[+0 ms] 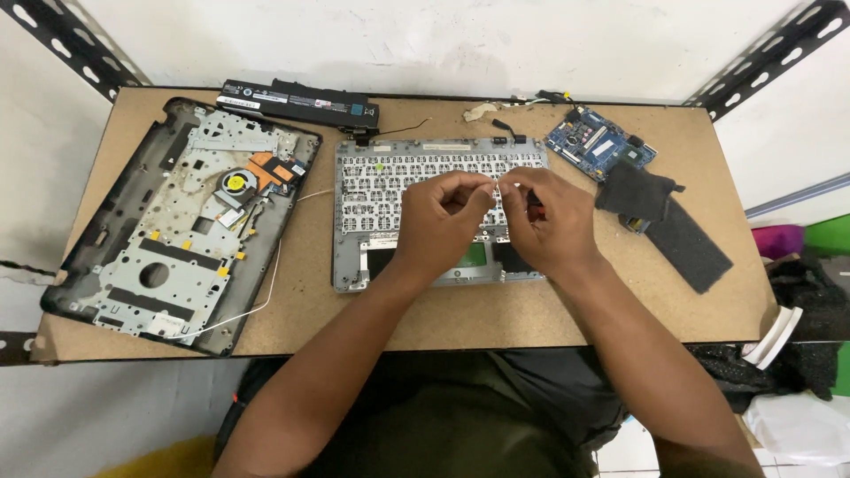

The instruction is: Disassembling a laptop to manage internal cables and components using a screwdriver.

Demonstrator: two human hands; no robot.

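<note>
Hovering over the upturned keyboard panel at the desk's middle, both hands meet; the left hand pinches a small pale part, the right hand closes its grip on a red-handled tool; an opened laptop base lies to the left, a blue circuit board to the right.

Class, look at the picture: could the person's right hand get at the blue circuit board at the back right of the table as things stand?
Probably yes: the circuit board lies uncovered just beyond the right hand, with nothing between them.
</note>
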